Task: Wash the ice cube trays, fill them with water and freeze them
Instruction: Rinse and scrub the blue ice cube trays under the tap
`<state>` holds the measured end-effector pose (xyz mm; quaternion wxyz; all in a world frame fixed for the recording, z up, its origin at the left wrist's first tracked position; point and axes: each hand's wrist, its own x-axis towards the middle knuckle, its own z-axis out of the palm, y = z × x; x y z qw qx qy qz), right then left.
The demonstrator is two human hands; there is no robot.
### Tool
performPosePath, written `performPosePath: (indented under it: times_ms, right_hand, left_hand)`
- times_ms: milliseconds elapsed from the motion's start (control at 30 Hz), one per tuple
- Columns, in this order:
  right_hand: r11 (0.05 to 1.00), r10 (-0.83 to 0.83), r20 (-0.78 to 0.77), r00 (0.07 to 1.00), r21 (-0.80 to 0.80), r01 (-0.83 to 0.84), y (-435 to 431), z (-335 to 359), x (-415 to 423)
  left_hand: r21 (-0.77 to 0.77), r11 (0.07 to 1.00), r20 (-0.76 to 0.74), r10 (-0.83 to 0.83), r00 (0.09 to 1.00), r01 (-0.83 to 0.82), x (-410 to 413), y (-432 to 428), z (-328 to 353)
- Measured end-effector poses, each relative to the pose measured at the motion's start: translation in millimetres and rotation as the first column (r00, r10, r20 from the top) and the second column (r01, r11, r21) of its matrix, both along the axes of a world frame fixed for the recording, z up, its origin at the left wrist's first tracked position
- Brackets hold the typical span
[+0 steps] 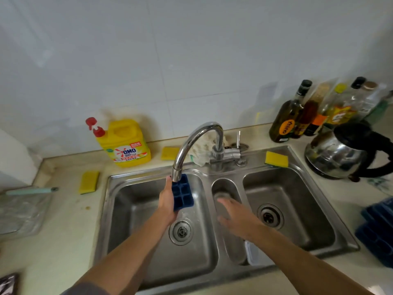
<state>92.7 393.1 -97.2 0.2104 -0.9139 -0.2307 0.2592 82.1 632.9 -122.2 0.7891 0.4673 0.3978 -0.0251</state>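
We hold a blue ice cube tray (182, 193) under the faucet spout (179, 158) above the left sink basin (127, 209), our left hand (168, 202) with its grip clamped on it, our right hand (236, 218) with its grip apart nearby.

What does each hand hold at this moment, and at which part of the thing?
The left hand grips the blue ice cube tray along its left long edge, under the faucet. The right hand holds nothing; its fingers are spread open.
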Motion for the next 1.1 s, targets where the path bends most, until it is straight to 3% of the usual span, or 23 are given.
performPosePath:
  times_ms: [167,300,467,667,800,1100]
  right_hand:
    - [0.911,-0.210,-0.279,0.937,0.293,0.291,69,8,2]
    - [0.828,-0.261,-0.511,0.819,0.318,0.462,99,14,5]
    - [0.799,-0.322,-0.469,0.822,0.331,0.502,104,17,19]
    - [0.861,-0.243,-0.336,0.910,0.357,0.362,97,21,36]
    - [0.867,-0.227,-0.433,0.873,0.318,0.383,102,22,40]
    - [0.829,-0.413,-0.387,0.825,0.216,0.516,115,3,44]
  left_hand:
    - [-0.116,0.992,0.014,0.043,0.999,-0.041,-4,5,1]
    - [-0.159,0.987,0.037,0.038,0.999,-0.031,-2,6,-1]
    - [-0.099,0.994,0.051,-0.044,0.998,0.049,-2,15,-7]
    - [0.026,0.973,-0.080,-0.228,0.970,0.231,-5,33,-10]
    - [0.158,0.931,-0.145,-0.307,0.941,0.328,-2,40,-7]
    - [0.312,0.823,-0.135,-0.456,0.879,0.475,13,42,5]
